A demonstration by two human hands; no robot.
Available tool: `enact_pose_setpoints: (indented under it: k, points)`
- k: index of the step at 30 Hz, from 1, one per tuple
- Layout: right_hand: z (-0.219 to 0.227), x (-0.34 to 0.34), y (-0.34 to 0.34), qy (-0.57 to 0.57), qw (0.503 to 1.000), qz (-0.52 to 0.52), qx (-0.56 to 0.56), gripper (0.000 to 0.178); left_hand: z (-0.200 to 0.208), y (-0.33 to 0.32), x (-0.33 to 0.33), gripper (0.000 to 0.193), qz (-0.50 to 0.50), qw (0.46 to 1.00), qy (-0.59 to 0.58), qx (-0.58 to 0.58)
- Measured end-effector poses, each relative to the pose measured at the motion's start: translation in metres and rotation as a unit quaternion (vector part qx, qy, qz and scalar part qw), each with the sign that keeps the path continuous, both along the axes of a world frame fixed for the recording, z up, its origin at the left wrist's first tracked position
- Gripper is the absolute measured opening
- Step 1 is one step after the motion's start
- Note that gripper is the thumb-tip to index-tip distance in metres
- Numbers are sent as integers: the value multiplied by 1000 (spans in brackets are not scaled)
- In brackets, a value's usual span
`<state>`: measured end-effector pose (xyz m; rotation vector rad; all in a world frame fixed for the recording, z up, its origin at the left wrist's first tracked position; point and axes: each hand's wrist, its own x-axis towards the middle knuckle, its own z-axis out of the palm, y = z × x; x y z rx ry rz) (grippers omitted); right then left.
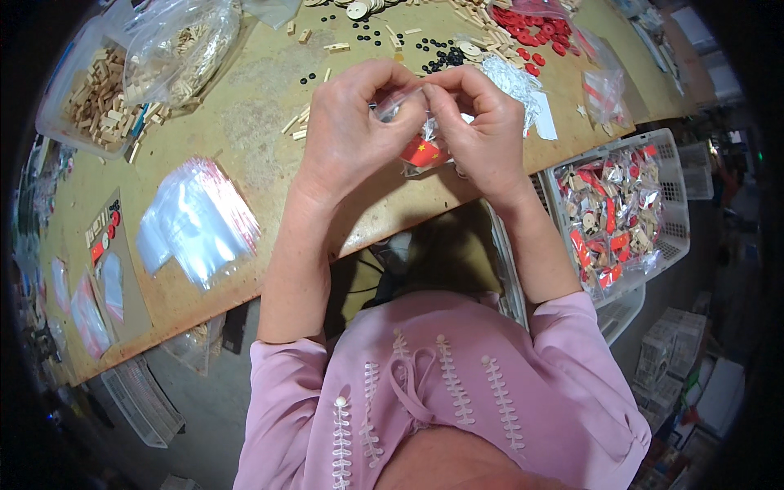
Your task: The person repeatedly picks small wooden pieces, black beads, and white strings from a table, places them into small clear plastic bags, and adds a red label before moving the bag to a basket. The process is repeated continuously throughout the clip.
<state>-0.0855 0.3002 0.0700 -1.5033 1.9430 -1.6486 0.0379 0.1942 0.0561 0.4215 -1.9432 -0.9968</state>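
Observation:
Close together above the table's near edge, my left hand and my right hand pinch the top of a small clear plastic bag. Inside the bag shows a red flag piece with yellow stars, along with other small parts that I cannot make out. Fingers and thumbs of both hands meet at the bag's upper edge. Just beyond my right hand lies a heap of white string loops, with a white card beside it.
Left on the table are a stack of empty zip bags and a tub of wooden blocks. Black rings and red discs lie at the back. A white crate at right holds several filled bags.

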Motion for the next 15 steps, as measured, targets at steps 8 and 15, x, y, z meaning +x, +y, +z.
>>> enact_pose_setpoints:
  k: [8, 15]
  points:
    - [3, -19, 12, -99, 995, 27, 1, 10, 11, -8, 15, 5, -72, 993, -82, -50]
    - [-5, -39, 30, -185, 981, 47, 24, 11, 9, 2, 30, 6, -129, 983, -129, 27]
